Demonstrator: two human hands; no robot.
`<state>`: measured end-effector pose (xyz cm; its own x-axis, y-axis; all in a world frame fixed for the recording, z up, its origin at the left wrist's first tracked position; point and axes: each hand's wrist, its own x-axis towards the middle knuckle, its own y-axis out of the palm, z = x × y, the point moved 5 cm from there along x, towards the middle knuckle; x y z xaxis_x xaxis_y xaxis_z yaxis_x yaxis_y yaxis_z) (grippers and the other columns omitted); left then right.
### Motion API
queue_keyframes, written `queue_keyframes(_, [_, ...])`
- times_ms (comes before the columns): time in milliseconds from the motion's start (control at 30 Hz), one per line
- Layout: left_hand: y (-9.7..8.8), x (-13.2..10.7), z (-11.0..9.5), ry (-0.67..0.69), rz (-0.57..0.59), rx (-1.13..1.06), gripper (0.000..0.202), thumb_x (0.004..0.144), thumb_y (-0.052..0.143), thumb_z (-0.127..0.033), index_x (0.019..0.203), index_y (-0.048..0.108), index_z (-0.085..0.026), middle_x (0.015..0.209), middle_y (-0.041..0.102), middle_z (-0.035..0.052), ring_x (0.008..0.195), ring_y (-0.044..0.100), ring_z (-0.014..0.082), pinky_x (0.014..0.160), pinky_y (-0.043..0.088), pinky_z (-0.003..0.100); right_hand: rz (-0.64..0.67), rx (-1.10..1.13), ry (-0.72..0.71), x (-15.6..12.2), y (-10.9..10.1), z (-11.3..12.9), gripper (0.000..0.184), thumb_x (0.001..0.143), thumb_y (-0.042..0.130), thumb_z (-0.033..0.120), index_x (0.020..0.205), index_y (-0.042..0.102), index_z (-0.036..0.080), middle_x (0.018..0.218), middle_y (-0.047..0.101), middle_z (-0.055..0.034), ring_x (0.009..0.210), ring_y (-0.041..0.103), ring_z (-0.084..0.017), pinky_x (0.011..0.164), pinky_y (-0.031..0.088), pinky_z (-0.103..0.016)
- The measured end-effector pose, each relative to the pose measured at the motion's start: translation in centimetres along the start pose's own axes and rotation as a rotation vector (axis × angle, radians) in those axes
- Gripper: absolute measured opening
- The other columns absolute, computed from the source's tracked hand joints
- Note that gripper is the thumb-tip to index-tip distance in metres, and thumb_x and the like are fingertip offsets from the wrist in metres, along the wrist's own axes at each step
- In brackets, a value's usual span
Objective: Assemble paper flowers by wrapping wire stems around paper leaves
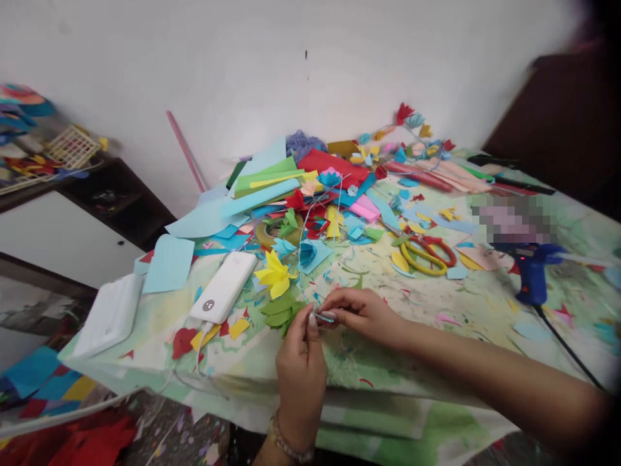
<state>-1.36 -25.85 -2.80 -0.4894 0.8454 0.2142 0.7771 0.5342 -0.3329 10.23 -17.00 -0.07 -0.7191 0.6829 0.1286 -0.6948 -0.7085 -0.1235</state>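
A: Main item, quick?
B: Thin pale-blue strip [324,317], just above the near part of the bench [354,372], between the two hands.
A: Fingers?
B: Left hand [301,353]: thumb and forefinger pinching the strip. Right hand [366,315]: thumb and fingertips pressed together on it, other fingers curled. The strip is mostly covered; can't tell if it's paper or wire.
A: Right by the hands?
B: Green paper leaves [279,313] just beside the left hand. Yellow paper flower [275,274] above those, blue paper flower [306,254] to its right. Pale twisted wire [301,285] runs down toward the fingers; can't tell if it joins the strip.
A: Left of that?
B: White power bank [224,285], cable [198,349] plugged in at its near end. Farther left, a white box-like device [107,314] at the bench edge.
A: Right side?
B: Scissor handles, one yellow loop [423,268] and one red loop [451,252]; can't say if one pair or two. Blue glue gun [530,278] well right, small red light on, black cord trailing off.
A: Back?
B: Heap of coloured paper [266,194], tape roll [264,234] at its near side, paper-flower garland [416,121] by the wall.
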Motion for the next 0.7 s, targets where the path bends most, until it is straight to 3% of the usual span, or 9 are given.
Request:
queue_keyframes(167, [-2.3, 1.2, -0.3, -0.02, -0.087, -0.014, 0.033, 0.089, 0.051, -0.045, 0.102, 0.067, -0.02, 0.097, 0.072, 0.0065, 0.087, 0.069, 0.02, 0.079, 0.057, 0.033, 0.078, 0.149, 0.033, 0.5, -0.6, 0.5, 0.033, 0.079, 0.067, 0.035, 0.106, 0.058, 0.019, 0.094, 0.068, -0.0045, 0.086, 0.065, -0.014, 0.076, 0.051, -0.027])
queue_keyframes(267, [-4.2, 2.0, -0.3, -0.078, -0.166, -0.154, 0.037, 0.085, 0.055, -0.049, 0.098, 0.069, -0.017, 0.089, 0.074, 0.0073, 0.075, 0.07, 0.0182, 0.068, 0.059, 0.028, -0.139, 0.267, 0.124, 2.1, -3.0, -0.5, 0.03, 0.078, 0.068, 0.038, 0.098, 0.057, 0.018, 0.08, 0.068, -0.002, 0.07, 0.064, -0.012, 0.064, 0.052, -0.024])
queue_keyframes(367, [-5.5, 2.7, -0.8, -0.11, -0.211, -0.257, 0.04, 0.08, 0.06, -0.051, 0.095, 0.069, -0.015, 0.084, 0.074, 0.008, 0.068, 0.069, 0.0175, 0.059, 0.059, 0.025, -0.348, 0.39, 0.334, 4.4, -4.7, -1.8, 0.023, 0.085, 0.06, 0.037, 0.09, 0.056, 0.015, 0.078, 0.068, -0.0046, 0.062, 0.064, -0.011, 0.06, 0.053, -0.023])
queue_keyframes(467, [-5.8, 3.2, -1.6, -0.067, -0.203, -0.29, 0.039, 0.079, 0.062, -0.05, 0.092, 0.07, -0.015, 0.082, 0.074, 0.008, 0.064, 0.068, 0.0168, 0.057, 0.058, 0.025, -0.323, 0.594, 0.443, 7.0, -3.9, -1.5, 0.025, 0.091, 0.05, 0.039, 0.094, 0.054, 0.014, 0.083, 0.069, -0.0083, 0.063, 0.066, -0.012, 0.061, 0.055, -0.023])
queue_keyframes(600, [-5.6, 3.5, -2.4, 0.088, -0.144, -0.262, 0.032, 0.082, 0.059, -0.045, 0.087, 0.072, -0.016, 0.077, 0.073, 0.0067, 0.065, 0.067, 0.0167, 0.059, 0.057, 0.025, -0.248, 0.777, 0.351, 9.5, -2.3, 0.5, 0.019, 0.094, 0.046, 0.031, 0.097, 0.053, 0.013, 0.092, 0.07, -0.0117, 0.078, 0.069, -0.013, 0.071, 0.056, -0.022])
queue_keyframes(700, [-5.8, 4.0, -2.8, 0.169, -0.152, -0.199, 0.026, 0.084, 0.057, -0.039, 0.086, 0.072, -0.018, 0.076, 0.073, 0.0052, 0.062, 0.065, 0.0149, 0.059, 0.055, 0.024, -0.282, 0.834, 0.33, 10.1, -2.0, 1.1, 0.015, 0.094, 0.044, 0.024, 0.098, 0.054, 0.013, 0.093, 0.071, -0.0117, 0.079, 0.07, -0.012, 0.071, 0.055, -0.021])
